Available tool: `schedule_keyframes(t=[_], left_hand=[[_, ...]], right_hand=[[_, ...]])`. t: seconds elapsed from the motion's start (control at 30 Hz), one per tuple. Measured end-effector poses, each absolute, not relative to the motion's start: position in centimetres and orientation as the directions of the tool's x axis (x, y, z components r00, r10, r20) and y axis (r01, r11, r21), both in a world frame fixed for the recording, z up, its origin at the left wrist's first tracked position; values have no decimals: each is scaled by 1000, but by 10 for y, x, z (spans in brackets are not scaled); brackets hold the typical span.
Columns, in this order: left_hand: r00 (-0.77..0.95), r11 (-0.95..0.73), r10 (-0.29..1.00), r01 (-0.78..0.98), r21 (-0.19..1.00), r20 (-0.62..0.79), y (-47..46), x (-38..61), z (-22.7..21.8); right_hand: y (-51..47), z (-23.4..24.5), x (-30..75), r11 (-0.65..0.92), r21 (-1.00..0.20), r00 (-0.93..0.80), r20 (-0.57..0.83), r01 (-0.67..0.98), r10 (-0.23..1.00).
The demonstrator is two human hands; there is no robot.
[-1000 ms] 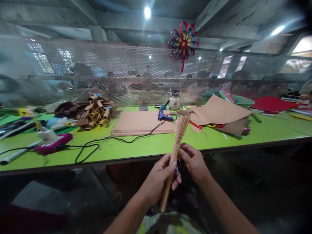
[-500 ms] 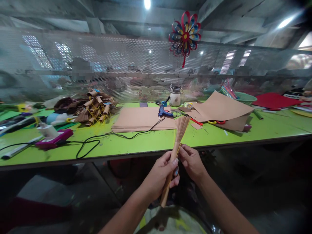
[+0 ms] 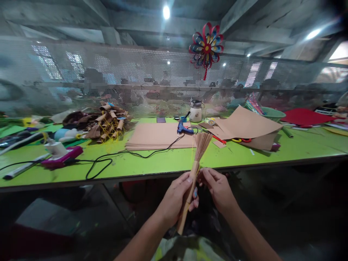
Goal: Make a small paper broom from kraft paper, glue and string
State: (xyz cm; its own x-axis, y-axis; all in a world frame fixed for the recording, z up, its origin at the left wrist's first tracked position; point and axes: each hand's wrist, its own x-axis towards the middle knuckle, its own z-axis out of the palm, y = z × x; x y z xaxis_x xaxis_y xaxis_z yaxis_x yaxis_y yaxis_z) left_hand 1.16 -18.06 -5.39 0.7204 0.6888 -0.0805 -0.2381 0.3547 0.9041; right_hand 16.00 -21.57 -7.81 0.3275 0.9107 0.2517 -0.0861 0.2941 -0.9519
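Note:
A small broom-shaped piece of brown kraft paper (image 3: 201, 148) slants upward over the table's front edge, its rolled handle below and its pleated head fanned out at the top. My left hand (image 3: 175, 195) is wrapped round the handle, thumb along its front. Close on the right, my right hand (image 3: 219, 188) has thumb and fingers pinched together beside the handle. A thin yellow string (image 3: 198, 169) runs from the handle toward those fingertips; the pinch itself is partly hidden. Another strand of yellow hangs by the left side of the fanned head.
On the green table (image 3: 144, 165) lie stacked brown paper sheets (image 3: 154, 134), a blue glue gun (image 3: 185, 127) with its black cable (image 3: 146, 156), and red-and-yellow-handled scissors (image 3: 241, 140). Tied paper rolls (image 3: 110, 123) are heaped left, behind a purple power strip (image 3: 62, 157). A jug (image 3: 195, 113) stands behind.
My right hand has shifted slightly down and away from the handle. The pleated head looks more spread. My left hand keeps its hold, and the view has tilted up a little.

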Motion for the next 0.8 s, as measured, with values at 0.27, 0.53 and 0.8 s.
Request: schedule_keyframes(t=[0.27, 0.53, 0.8], left_hand=[[707, 309, 706, -262, 914, -35, -181, 11, -59], [624, 355, 780, -394, 848, -37, -151, -3, -51], [667, 559, 734, -487, 671, -127, -98, -7, -30]], right_hand=[[-223, -71, 155, 319, -943, 293, 334, 101, 896], [-204, -61, 166, 376, -883, 238, 444, 280, 864], [-139, -37, 206, 315, -851, 159, 411, 419, 898]])
